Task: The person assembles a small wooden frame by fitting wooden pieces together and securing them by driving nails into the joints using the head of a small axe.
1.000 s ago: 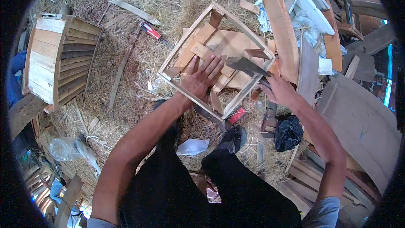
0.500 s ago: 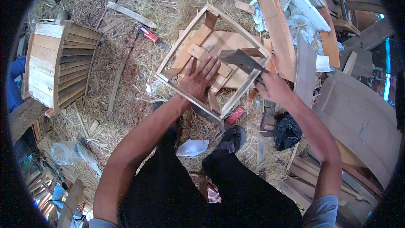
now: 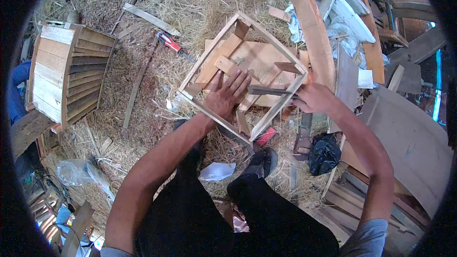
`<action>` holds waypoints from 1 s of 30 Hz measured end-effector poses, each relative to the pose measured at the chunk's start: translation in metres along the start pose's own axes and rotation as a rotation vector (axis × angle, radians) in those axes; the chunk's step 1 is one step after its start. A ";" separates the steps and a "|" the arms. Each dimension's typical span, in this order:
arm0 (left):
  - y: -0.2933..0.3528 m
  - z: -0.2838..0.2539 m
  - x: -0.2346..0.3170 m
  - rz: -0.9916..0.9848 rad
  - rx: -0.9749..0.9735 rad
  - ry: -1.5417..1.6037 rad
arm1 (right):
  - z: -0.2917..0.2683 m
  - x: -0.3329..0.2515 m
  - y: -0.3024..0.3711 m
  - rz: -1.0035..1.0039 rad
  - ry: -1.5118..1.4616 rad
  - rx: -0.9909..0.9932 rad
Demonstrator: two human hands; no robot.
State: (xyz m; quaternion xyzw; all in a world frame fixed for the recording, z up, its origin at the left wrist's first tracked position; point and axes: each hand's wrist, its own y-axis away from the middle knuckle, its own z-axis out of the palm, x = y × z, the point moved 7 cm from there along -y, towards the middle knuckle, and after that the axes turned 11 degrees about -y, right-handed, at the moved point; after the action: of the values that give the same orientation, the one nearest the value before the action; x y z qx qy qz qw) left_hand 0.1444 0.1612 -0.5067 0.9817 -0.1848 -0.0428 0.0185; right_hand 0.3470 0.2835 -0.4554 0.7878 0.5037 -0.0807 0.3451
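Observation:
In front of me a square wooden frame (image 3: 207, 53) stands over a flat board (image 3: 262, 56) and several loose slats. My left hand (image 3: 227, 94) reaches inside the frame, fingers spread, pressing on the wood beside a small wooden strip (image 3: 225, 64). A broad dark blade like a cleaver (image 3: 269, 90) is in my right hand (image 3: 315, 99), whose fingers wrap its handle at the frame's right corner. The blade now shows nearly edge-on, pointing left across the frame's right side toward my left fingers. The handle is mostly hidden by my hand.
A red-handled screwdriver (image 3: 169, 42) lies left of the frame. To the left stands a slatted wooden piece (image 3: 71, 74). A handsaw (image 3: 303, 138) and a black plastic bag (image 3: 325, 154) lie near my right forearm. Curved planks (image 3: 314, 33) lean at the right. Straw covers the ground.
My right hand has shifted slightly right and down, turning the blade from showing its flat side to nearly edge-on. The left hand stays on the wood; the whole view has shifted slightly.

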 end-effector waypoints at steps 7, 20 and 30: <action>-0.001 -0.012 -0.003 0.022 -0.059 0.149 | -0.010 0.011 -0.010 0.009 -0.010 0.027; -0.010 -0.012 0.002 0.016 0.012 0.170 | 0.069 -0.027 0.019 0.421 -0.500 0.424; 0.001 -0.009 -0.012 0.007 0.001 0.298 | 0.047 -0.034 0.004 0.353 -0.609 0.442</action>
State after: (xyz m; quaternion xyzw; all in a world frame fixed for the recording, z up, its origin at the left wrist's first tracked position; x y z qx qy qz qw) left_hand 0.1333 0.1647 -0.4971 0.9765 -0.1835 0.1036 0.0456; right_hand 0.3440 0.2278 -0.4731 0.8573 0.2064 -0.3561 0.3093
